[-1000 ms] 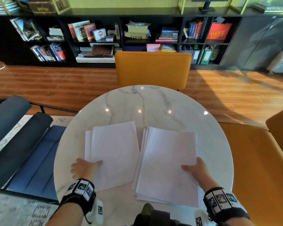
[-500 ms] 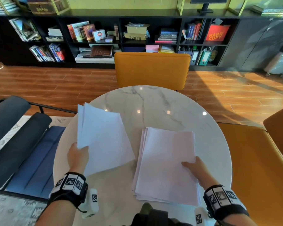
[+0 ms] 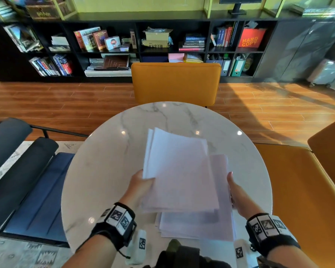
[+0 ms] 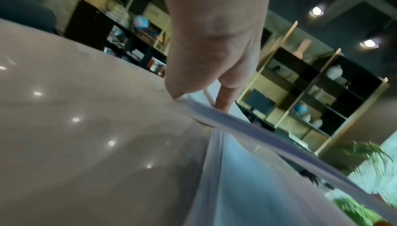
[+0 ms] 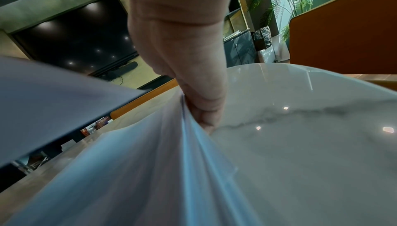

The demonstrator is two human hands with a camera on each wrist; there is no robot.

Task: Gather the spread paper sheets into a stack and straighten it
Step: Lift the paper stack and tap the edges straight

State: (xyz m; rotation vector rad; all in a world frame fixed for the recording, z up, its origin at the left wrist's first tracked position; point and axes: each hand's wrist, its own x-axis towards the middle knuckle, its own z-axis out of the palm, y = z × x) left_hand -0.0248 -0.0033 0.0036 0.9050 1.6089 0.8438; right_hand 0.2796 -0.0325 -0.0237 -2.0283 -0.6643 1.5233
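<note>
The left hand (image 3: 141, 183) holds a small bundle of paper sheets (image 3: 180, 171) in the air, thumb on top at the left edge and fingers (image 4: 223, 98) curled underneath, so the bundle is pinched between them. It hangs tilted above the bigger pile of sheets (image 3: 197, 227), which lies flat on the near right part of the round marble table (image 3: 108, 161); the two overlap from the head view, the held sheets covering most of the pile and slightly askew to it.

The right hand (image 3: 238, 192) is at the pile's right edge, with its fingers (image 5: 206, 110) curled against the side of the sheets; the edges lift and bunch there (whether the thumb lies on top or under, the pictures do not settle).

Beyond the table stands an orange chair (image 3: 175, 83), and behind it a long black bookshelf (image 3: 135, 53). Its compartments hold leaning books, flat stacks of magazines, a cardboard box with papers on it, ring binders low on the right, and a red board reading HARD COPY (image 3: 250, 38). A dark blue padded bench (image 3: 27, 182) sits to the left and an orange bench (image 3: 298, 190) to the right.
</note>
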